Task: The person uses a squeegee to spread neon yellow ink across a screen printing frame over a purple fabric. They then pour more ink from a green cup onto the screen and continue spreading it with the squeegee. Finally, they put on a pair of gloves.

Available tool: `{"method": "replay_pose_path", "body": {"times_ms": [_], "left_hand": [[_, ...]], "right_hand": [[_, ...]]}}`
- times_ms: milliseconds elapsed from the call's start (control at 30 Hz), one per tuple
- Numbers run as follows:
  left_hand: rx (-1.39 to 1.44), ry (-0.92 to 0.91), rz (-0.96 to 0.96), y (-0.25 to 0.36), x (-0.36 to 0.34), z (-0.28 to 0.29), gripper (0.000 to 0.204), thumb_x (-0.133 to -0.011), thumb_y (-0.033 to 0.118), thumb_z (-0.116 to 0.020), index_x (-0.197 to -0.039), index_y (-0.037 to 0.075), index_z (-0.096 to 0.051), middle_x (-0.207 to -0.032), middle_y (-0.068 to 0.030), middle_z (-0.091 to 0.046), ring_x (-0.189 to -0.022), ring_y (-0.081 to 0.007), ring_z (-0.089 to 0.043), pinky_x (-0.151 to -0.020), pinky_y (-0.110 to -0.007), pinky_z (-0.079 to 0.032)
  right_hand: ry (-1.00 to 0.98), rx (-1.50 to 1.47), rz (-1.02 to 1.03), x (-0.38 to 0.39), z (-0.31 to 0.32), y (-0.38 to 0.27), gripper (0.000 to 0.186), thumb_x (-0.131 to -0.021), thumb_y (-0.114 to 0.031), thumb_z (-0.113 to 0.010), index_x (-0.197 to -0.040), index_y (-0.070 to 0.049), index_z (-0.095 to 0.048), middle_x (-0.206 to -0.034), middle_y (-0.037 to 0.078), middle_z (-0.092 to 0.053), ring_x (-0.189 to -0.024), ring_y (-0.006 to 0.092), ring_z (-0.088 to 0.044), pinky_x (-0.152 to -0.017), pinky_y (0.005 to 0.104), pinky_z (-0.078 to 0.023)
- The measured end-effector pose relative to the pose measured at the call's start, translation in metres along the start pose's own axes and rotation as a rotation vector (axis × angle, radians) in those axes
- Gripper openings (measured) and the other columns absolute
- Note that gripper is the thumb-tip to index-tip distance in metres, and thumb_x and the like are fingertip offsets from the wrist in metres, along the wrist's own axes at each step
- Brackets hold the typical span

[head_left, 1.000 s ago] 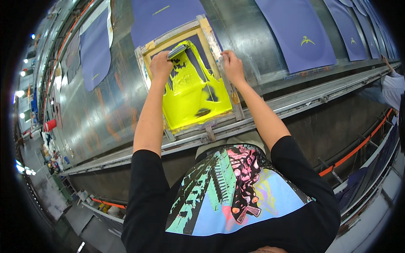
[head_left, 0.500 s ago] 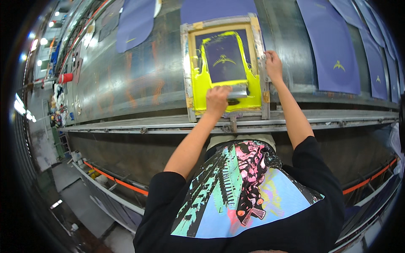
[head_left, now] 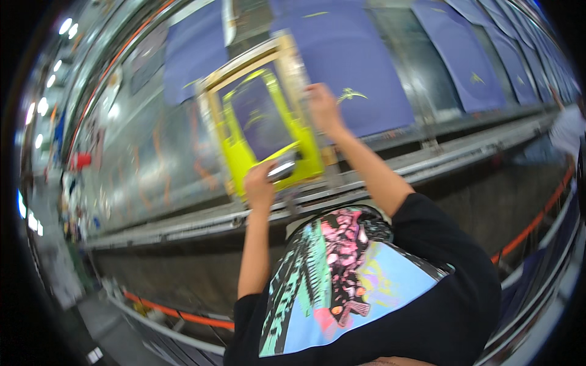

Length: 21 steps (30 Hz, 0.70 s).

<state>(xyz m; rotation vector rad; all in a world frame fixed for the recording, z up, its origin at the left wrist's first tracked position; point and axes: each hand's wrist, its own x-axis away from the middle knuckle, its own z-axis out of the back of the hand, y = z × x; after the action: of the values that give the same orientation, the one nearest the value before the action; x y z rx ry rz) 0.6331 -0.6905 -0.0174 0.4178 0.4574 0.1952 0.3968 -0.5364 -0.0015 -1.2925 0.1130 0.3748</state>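
A silver metal squeegee [head_left: 284, 166] is gripped by the left hand [head_left: 259, 184], its left end hidden by the fingers, over the lower part of a rectangular wood-edged screen frame [head_left: 293, 67] coated with neon-yellow ink [head_left: 243, 161]. Beside the frame's right side the right hand [head_left: 323, 110] is held curled; whether the frame is grasped cannot be told. Right of the frame, a blue-violet sheet [head_left: 372, 61] is marked with a blurred yellow emblem [head_left: 351, 93]; its upper yellow marks [head_left: 314, 14] cannot be read.
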Motion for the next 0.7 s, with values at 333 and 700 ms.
{"method": "replay_pose_path", "body": {"times_ms": [333, 700], "left_hand": [[-0.169, -0.191, 0.145, -0.143, 0.032, 0.043, 0.040, -0.077, -0.008, -0.063, -0.109, 0.012, -0.075, -0.103, -0.0113, -0.074, -0.100, -0.0334, -0.068, -0.088, -0.044, -0.052], [-0.155, -0.271, 0.153, -0.126, 0.011, 0.061, 0.028, -0.079, -0.001, -0.068, -0.104, 0.012, -0.072, -0.102, -0.0076, -0.072, -0.097, -0.0334, -0.065, -0.084, -0.042, -0.050]], "right_hand": [[-0.031, -0.181, -0.217, 0.056, -0.130, 0.020, 0.024, -0.099, -0.016, -0.058, -0.120, -0.005, -0.058, -0.061, 0.019, -0.056, -0.058, 0.0365, -0.059, -0.060, 0.0476, -0.043], [0.059, 0.100, -0.352, 0.114, 0.064, 0.074, 0.032, -0.102, -0.032, -0.061, -0.118, -0.005, -0.071, -0.089, 0.014, -0.069, -0.077, 0.0229, -0.064, -0.073, 0.0391, -0.051]]}}
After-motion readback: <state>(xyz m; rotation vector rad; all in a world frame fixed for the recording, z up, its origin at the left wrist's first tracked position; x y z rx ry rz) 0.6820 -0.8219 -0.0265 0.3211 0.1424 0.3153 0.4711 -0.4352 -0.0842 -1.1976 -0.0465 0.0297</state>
